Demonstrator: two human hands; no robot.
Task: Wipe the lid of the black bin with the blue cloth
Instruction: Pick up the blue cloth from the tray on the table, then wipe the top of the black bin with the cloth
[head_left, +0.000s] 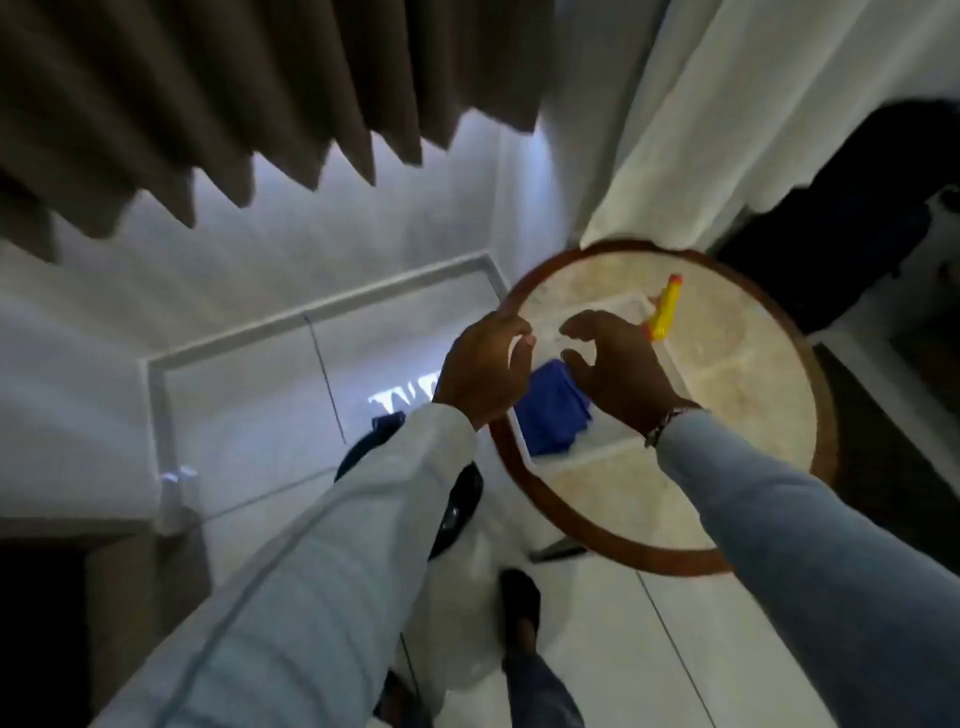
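Blue cloth (553, 410) lies folded in a white tray (582, 454) on a round table (727, 415) with a brown rim and pale marbled top; likely parked there as a cleaning kit, since a yellow spray bottle (666, 307) sits at the tray's far side. Head camera, looking steeply down: both arms in pale long sleeves reach forward over the tray. Left hand (485, 366) hovers above the tray's near-left corner, fingers curled loosely inward, holding nothing that shows. Right hand (615, 371), bracelet or watch at the wrist, is spread with fingers bent like a claw just above the cloth, thumb and fingers apart; not touching it as far as I can judge, though motion blur makes contact hard to rule out. Both hands empty, then, and shaped for a pickup. Black bin (457, 506) stands on the white tiled floor just left of the table, below the left forearm, which hides most of it; only a dark curved edge shows, so the lid's condition cannot be read. A dark shoe is visible on the tiles below. Brown curtains hang at upper left, a white curtain at upper right. Judgement: task is at its start, cloth not yet taken, lid untouched; next move calls for closing on the cloth and turning left and down to the bin.
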